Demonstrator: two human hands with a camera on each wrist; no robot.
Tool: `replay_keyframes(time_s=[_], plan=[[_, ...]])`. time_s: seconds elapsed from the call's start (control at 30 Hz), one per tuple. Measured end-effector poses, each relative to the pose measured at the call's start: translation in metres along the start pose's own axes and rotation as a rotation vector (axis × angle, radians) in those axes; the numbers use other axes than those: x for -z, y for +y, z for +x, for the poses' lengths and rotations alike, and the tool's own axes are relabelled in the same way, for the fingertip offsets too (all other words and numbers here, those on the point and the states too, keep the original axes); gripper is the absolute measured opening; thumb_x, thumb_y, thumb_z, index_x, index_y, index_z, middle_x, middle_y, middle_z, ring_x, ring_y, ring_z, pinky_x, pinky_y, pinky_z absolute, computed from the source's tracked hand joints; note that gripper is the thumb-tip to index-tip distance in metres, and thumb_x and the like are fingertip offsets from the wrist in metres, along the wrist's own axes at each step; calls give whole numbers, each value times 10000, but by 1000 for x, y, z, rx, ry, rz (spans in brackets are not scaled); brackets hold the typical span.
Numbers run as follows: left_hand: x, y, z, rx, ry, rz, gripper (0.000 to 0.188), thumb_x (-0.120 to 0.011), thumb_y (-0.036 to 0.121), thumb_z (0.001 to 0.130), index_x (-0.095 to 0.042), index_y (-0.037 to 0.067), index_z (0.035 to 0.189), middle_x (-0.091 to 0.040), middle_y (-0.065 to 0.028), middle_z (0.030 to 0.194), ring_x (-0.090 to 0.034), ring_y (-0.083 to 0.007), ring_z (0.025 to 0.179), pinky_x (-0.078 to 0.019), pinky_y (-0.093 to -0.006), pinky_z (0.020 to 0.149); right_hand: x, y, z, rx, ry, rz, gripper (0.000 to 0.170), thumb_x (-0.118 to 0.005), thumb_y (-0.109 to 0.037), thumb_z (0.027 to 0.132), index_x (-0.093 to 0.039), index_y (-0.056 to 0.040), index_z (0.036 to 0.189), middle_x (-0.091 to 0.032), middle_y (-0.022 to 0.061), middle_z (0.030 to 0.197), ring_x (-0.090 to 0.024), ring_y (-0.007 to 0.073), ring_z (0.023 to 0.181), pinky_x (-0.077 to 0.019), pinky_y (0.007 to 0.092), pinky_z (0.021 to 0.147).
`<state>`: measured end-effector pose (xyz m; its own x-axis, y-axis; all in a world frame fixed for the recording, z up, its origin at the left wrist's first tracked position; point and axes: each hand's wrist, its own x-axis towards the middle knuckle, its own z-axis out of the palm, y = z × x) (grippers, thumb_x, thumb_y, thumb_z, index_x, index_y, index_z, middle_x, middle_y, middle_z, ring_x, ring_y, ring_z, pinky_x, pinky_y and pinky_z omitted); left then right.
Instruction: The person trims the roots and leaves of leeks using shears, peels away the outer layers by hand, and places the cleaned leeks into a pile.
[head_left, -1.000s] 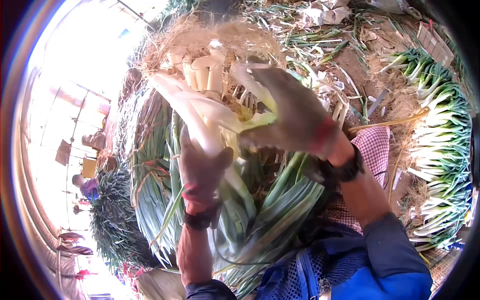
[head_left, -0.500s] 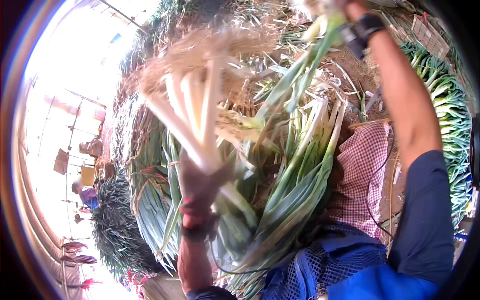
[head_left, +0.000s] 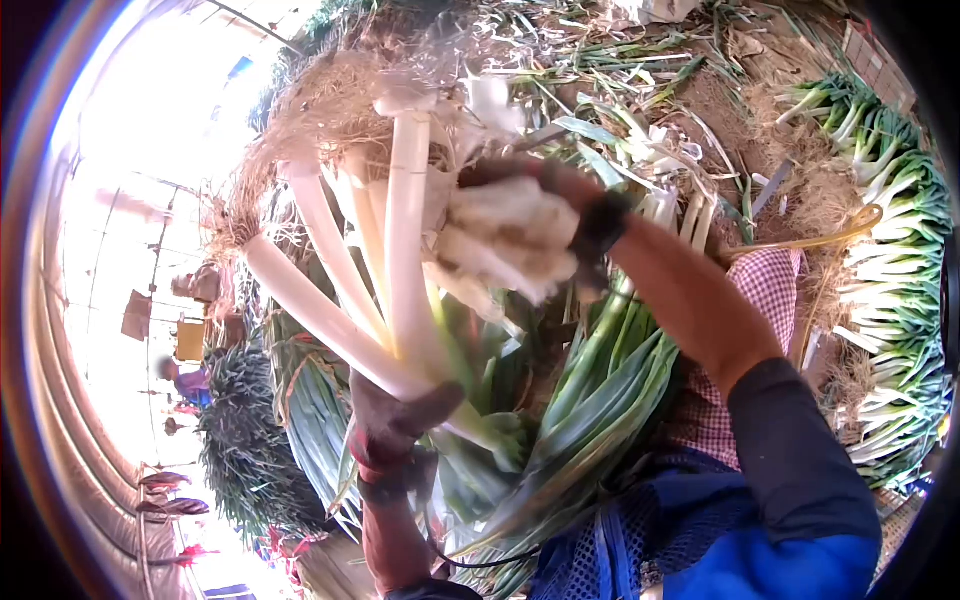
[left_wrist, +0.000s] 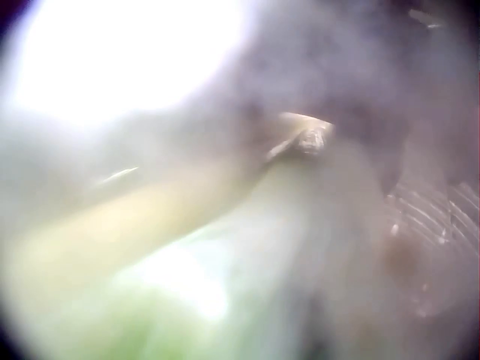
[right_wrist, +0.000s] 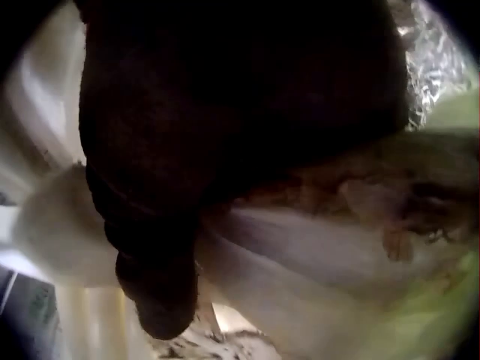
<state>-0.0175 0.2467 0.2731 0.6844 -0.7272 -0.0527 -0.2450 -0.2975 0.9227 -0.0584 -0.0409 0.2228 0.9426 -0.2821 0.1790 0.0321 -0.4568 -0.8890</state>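
Observation:
In the head view my gloved left hand (head_left: 400, 415) grips several thick leeks (head_left: 408, 220) low on their white stalks, and their stringy roots (head_left: 300, 110) fan out at the far end. My gloved right hand (head_left: 535, 180) is beside the root ends, its fingers curled over a pale, brown-stained outer leaf (head_left: 510, 235). In the right wrist view the dark glove (right_wrist: 165, 150) covers much of the picture, with the whitish leaf layers (right_wrist: 300, 262) running out from under it. A pale stalk (left_wrist: 142, 217) shows blurred in the left wrist view.
Loose green leek tops (head_left: 590, 410) lie below the hands. A long row of leeks (head_left: 890, 290) curves along the right. Leaf scraps (head_left: 640, 130) litter the ground ahead. At left a dark green heap (head_left: 250, 440) stands near a person (head_left: 185, 382). A checked cloth (head_left: 765, 290) lies at right.
My right hand swung out to the upper right with green leaves, then came back without them to the leeks' root ends. The left hand keeps its grip, the stalks now spread wider.

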Motion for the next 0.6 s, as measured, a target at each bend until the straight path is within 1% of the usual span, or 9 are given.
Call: replay_keyframes(time_s=[0.27,0.37,0.4,0.43,0.47,0.5,0.53,0.57,0.6], plan=[[0,-6,7,-37,-3,22,381,-820,49,685,-752,18,1058,-739,-47,940,-703,-182,803,-569,-338,710,-30,-36,3,-63,-124,2,297,-634,-174,975,-682,-87,1254,-715,160,1265,-696,317,1146,-577,444,951],[8,-19,12,-98,-53,101,445,-828,60,700,-721,3,1128,-721,-45,916,-690,-178,782,-564,-335,695,-6,-51,9,-205,-210,-200,307,-628,-137,983,-674,-82,1282,-710,156,1281,-692,317,1155,-580,441,952],[2,-12,13,-3,-51,47,499,-842,102,705,-690,-9,1167,-711,-52,931,-686,-181,804,-561,-340,700,4,-43,15,-214,-196,-442,333,-677,-232,976,-681,-94,1280,-691,184,1306,-668,332,1191,-557,425,994],[-2,-9,14,95,-49,-7,559,-855,145,709,-660,-22,1205,-702,-59,946,-682,-185,826,-559,-344,705,12,42,50,106,42,-163,344,-687,-284,967,-690,-93,1253,-703,176,1252,-673,315,1183,-551,420,998],[-5,-13,18,94,-53,-12,559,-855,145,709,-660,-22,1205,-702,-59,946,-682,-185,826,-559,-344,705,20,124,84,472,201,38,364,-698,-336,958,-699,-91,1227,-714,168,1198,-677,297,1174,-546,415,1002],[-7,-20,25,75,-109,15,621,-863,187,711,-627,-34,1241,-692,-66,970,-676,-188,858,-556,-345,716,66,32,52,-216,130,-261,350,-656,-313,984,-700,-91,1250,-704,149,1218,-667,317,1188,-540,423,1009],[-9,-26,32,56,-164,39,687,-871,229,713,-594,-47,1277,-683,-74,993,-670,-191,889,-554,-345,726,72,41,62,-222,128,-269,350,-656,-313,984,-700,-91,1250,-704,149,1218,-667,317,1188,-540,423,1009],[-9,-27,42,142,-194,74,751,-887,252,684,-582,-51,1300,-675,-81,1046,-665,-202,924,-551,-337,759,87,61,83,6,305,-552,374,-659,-331,966,-704,-79,1239,-720,162,1170,-683,335,1153,-544,444,991],[-9,-28,43,131,-204,63,751,-887,252,684,-582,-51,1300,-675,-81,1046,-665,-202,924,-551,-337,759,113,77,103,246,481,-837,399,-662,-348,948,-707,-67,1228,-735,175,1122,-698,353,1119,-548,465,972]])
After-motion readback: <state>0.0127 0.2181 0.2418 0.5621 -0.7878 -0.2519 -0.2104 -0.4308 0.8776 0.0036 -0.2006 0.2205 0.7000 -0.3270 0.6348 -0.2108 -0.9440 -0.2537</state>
